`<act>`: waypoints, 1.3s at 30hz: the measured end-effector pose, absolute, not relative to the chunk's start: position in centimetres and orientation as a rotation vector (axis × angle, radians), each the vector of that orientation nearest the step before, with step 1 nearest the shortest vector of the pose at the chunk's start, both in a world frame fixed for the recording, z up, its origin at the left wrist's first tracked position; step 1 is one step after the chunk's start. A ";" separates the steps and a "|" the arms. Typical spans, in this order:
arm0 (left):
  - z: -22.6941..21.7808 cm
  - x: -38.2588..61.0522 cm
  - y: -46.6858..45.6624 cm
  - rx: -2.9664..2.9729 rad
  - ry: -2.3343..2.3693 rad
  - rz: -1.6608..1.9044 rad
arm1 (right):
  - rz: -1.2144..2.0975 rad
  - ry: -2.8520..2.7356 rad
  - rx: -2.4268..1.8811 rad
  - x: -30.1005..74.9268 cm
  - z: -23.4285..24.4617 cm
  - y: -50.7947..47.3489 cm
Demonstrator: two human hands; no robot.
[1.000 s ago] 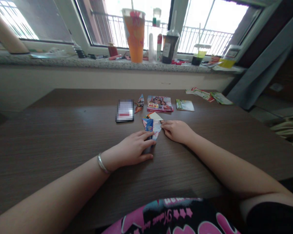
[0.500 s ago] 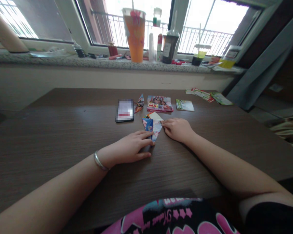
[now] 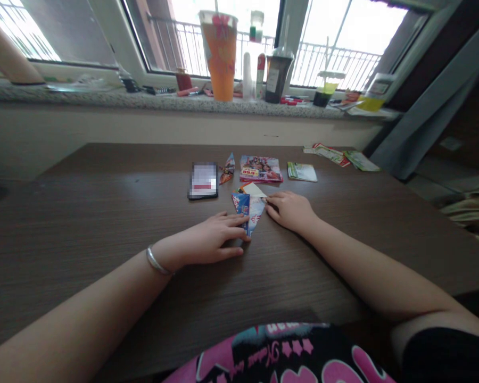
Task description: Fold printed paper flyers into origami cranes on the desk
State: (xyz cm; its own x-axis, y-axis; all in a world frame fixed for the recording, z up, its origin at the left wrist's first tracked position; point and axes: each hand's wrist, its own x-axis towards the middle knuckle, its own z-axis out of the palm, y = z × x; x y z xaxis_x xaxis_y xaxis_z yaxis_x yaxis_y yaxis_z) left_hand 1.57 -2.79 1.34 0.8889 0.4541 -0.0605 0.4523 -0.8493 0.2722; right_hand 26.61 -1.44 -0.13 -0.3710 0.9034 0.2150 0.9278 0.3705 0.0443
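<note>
"Start close in. What lay nearest you?"

"Your printed shirt [image 3: 287, 354], at the near edge of the table [image 3: 263, 287]. Past it was your left hand [image 3: 213, 239], a silver bracelet [image 3: 155, 261] on its wrist. Its fingers were spread, their tips laid on the lower left of the folded paper [image 3: 256, 211]; they clasped nothing."

"And your right hand [image 3: 289, 209]?"

"Its fingertips met the paper's right corner. Whether you pinched that corner or only pressed it, one couldn't tell. The paper lay on the table between your hands, narrow end towards you."

"So what could go wrong there?"

"Slipping, most likely. Your left fingers only rested there, so a pull from the right could swivel the paper and skew its folds. The pale flap [image 3: 253, 190] at the far side had no finger on it; a weak crease could let it lift."

"Anything farther off?"

"Just beyond sat the tablet-like device [image 3: 203, 181], a small folded piece [image 3: 227, 169], the leaflet stack [image 3: 261, 168] and the card stack [image 3: 302, 172]. A careless forward push could knock the leaflets askew. Farthest, an orange drink [image 3: 222, 58] stood on the windowsill [image 3: 163, 103], well apart from your hands."
</note>
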 end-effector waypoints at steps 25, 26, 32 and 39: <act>0.4 1.7 -2.3 2.775 0.606 0.167 | 0.157 -2.367 -1.702 25.4 -2.5 -2.3; 0.4 1.8 -2.3 2.773 0.611 0.166 | 0.172 -2.353 -1.701 25.5 -2.6 -2.1; 0.3 2.1 -2.4 2.776 0.634 0.194 | 0.183 -2.263 -1.728 25.9 -3.0 -1.1; 0.4 2.1 -2.3 2.801 0.540 0.214 | 0.170 -2.258 -1.697 26.1 -3.4 -0.8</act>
